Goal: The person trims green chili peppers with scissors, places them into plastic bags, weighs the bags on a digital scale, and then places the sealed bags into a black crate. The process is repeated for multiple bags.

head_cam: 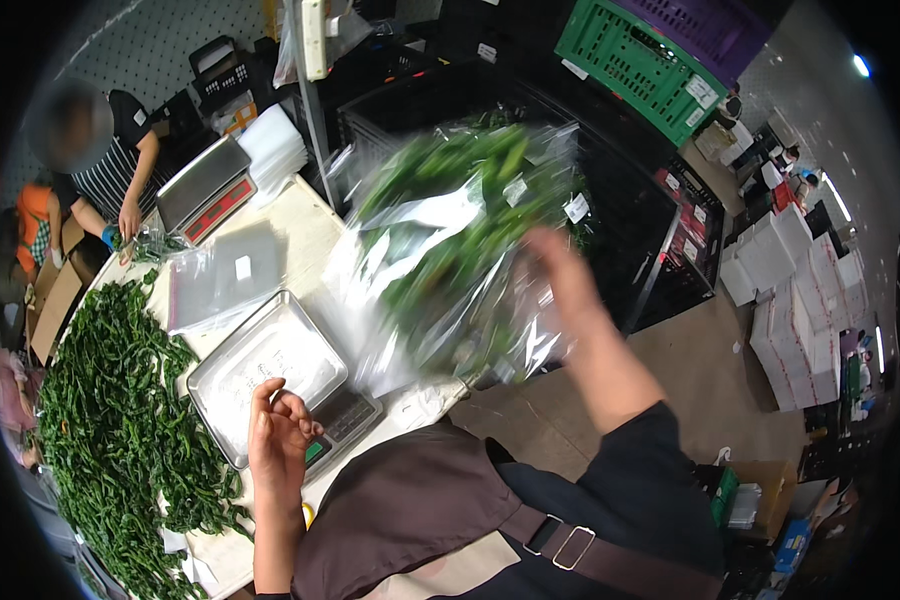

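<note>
My right hand (562,277) grips the side of a large clear plastic bag (450,247) filled with long green peppers. Motion blurs both the hand and the bag, which hangs above the table's corner in front of a black plastic crate (622,202). Over the near edge of a digital scale (352,420), my left hand (281,435) is raised with loosely curled fingers and nothing visible in it. The scale's metal pan (300,337) carries no goods and bears some writing. A broad heap of loose green peppers (120,420) covers the table's left side.
Flat clear bags (225,270) lie beyond the pan, near a second scale (210,187) and a stack of white sheets (274,146). A co-worker's hand (129,217) is at the table's far side. Green crate (637,67) sits at back right; white boxes (795,300) stand right.
</note>
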`<action>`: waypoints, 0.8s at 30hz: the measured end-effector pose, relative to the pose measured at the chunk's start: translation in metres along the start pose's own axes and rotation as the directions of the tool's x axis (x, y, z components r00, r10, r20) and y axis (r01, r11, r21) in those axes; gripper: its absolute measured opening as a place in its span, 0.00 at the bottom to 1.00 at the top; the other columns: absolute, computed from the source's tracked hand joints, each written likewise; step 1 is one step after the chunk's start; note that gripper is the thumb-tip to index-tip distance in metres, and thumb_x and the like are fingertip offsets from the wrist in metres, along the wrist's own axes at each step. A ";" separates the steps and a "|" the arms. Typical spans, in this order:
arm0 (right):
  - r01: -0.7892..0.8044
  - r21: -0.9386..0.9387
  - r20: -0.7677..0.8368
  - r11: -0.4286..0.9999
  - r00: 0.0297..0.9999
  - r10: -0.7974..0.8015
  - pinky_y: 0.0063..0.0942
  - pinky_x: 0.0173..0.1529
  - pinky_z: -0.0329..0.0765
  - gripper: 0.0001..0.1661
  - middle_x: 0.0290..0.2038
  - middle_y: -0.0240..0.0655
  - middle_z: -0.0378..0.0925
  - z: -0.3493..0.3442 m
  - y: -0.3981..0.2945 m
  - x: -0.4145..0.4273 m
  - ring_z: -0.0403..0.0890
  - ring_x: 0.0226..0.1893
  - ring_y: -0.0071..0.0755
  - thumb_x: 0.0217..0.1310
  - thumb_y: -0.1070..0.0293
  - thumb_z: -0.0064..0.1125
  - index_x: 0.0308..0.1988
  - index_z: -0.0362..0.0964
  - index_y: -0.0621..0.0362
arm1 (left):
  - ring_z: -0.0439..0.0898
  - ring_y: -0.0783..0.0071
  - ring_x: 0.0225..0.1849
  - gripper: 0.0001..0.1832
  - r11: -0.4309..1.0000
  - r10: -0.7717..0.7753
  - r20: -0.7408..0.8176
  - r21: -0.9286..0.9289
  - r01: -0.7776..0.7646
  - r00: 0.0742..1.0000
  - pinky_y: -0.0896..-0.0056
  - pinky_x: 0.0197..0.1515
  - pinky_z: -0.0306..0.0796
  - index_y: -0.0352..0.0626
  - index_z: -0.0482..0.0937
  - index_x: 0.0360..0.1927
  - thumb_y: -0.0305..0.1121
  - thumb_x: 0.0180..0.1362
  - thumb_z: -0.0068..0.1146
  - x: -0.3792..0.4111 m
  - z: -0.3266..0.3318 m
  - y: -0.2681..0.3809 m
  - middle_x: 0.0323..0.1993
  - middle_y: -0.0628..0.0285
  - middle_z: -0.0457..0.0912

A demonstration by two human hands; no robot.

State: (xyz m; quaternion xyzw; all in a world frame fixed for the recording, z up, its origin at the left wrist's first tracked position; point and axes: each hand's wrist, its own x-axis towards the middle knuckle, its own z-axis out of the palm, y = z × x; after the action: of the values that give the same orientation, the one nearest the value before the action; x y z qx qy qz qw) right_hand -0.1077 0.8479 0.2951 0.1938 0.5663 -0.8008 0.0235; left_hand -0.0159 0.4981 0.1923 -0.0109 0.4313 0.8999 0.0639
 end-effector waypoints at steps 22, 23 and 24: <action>0.138 -0.837 0.184 -0.530 0.982 -0.036 0.59 0.62 0.65 0.56 0.71 0.47 0.47 -0.182 -0.037 0.156 0.53 0.69 0.56 0.50 0.43 0.67 0.70 0.46 0.46 | 0.71 0.77 0.34 0.18 0.999 -0.026 -0.162 0.014 0.029 0.986 0.73 0.40 0.70 0.43 0.66 0.55 0.41 0.67 0.48 -0.032 -0.001 -0.025 0.35 0.64 0.73; 0.152 -0.777 0.149 -0.611 0.987 0.056 0.58 0.62 0.66 0.52 0.70 0.46 0.49 -0.183 -0.032 0.159 0.54 0.69 0.56 0.52 0.41 0.63 0.70 0.49 0.47 | 0.71 0.77 0.34 0.18 0.999 -0.027 -0.155 0.019 0.030 0.988 0.73 0.40 0.70 0.43 0.66 0.55 0.41 0.67 0.48 -0.033 -0.002 -0.026 0.35 0.64 0.73; 0.128 -0.733 0.092 -0.668 0.992 0.090 0.57 0.62 0.67 0.50 0.70 0.45 0.50 -0.180 -0.033 0.162 0.55 0.68 0.55 0.54 0.41 0.62 0.69 0.51 0.47 | 0.71 0.77 0.34 0.18 0.999 -0.025 -0.156 0.018 0.028 0.987 0.73 0.39 0.69 0.43 0.67 0.55 0.40 0.67 0.48 -0.033 -0.001 -0.026 0.34 0.64 0.73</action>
State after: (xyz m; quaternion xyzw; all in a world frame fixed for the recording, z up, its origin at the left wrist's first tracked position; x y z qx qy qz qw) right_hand -0.2146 1.0540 0.2187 -0.0046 0.9624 0.1821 0.2013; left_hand 0.0204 0.5099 0.1741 -0.0864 0.4437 0.8910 0.0419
